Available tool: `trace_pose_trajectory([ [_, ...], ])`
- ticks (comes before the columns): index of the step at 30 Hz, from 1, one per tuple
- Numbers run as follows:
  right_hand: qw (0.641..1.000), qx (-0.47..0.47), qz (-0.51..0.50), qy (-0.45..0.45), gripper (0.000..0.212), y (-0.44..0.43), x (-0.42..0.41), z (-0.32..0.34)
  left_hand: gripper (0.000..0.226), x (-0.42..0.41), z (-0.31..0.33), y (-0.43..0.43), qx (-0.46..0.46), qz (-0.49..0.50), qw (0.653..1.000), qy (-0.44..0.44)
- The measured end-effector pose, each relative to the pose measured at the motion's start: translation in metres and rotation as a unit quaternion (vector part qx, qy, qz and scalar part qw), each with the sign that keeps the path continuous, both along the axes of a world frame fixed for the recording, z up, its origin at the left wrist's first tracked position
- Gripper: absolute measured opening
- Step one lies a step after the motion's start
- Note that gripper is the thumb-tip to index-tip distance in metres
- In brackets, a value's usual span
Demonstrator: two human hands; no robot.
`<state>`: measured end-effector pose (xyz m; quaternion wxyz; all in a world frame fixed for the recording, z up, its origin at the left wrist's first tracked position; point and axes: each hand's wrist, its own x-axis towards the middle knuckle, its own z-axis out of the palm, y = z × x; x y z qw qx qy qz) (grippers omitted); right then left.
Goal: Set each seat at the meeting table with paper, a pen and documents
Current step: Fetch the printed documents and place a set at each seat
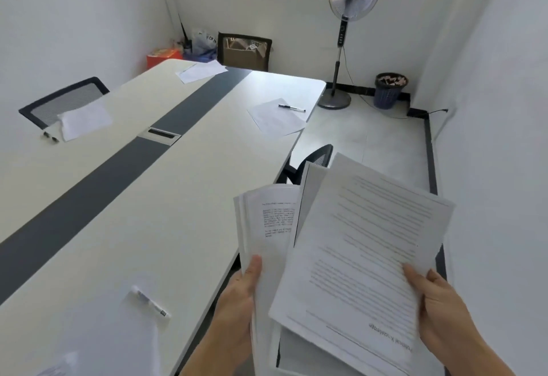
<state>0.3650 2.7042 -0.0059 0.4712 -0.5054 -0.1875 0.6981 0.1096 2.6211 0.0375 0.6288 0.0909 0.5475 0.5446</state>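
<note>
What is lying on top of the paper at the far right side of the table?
A pen lies across the far edge of that paper. Whether more sheets lie beneath it is hidden.

A stack of documents (267, 227) is held at its lower edge by the left hand (237, 295), and a printed sheet (370, 242), overlapping that stack, is held by the right hand (439, 307) with the thumb on top. On the white meeting table (178, 197), a right-side paper (275, 120) is seen with a black pen (292, 108) across its far corner. A far-end paper (201, 71) and a left-side paper (86, 120) are laid near chairs, and a white pen (151, 301) is blurred in the foreground.
</note>
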Motion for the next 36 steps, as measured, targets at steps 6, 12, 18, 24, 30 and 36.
trace_pose_trajectory([
  [6,0.999,-0.008,0.042,0.015,0.03,0.092,-0.029,0.014,0.042,-0.038,0.003,0.099,0.034,-0.044,0.998,0.02],
  [12,0.978,-0.061,0.183,0.072,0.07,0.157,-0.057,0.023,0.035,-0.069,0.002,0.171,0.047,-0.036,0.998,0.03],
  [18,0.954,-0.061,0.294,-0.001,0.054,0.242,-0.086,0.013,0.035,-0.092,-0.003,0.217,0.015,0.045,0.998,0.038],
  [24,0.916,0.015,0.386,-0.104,0.026,0.374,-0.136,-0.009,0.042,-0.102,0.0,0.266,-0.014,0.194,0.98,0.053],
  [30,0.87,0.042,0.467,-0.153,0.017,0.5,-0.215,-0.024,0.044,-0.1,0.01,0.292,-0.053,0.364,0.927,0.073],
  [36,0.839,0.065,0.522,-0.135,0.015,0.541,-0.313,-0.044,0.035,-0.086,0.013,0.275,-0.129,0.499,0.852,0.089],
])
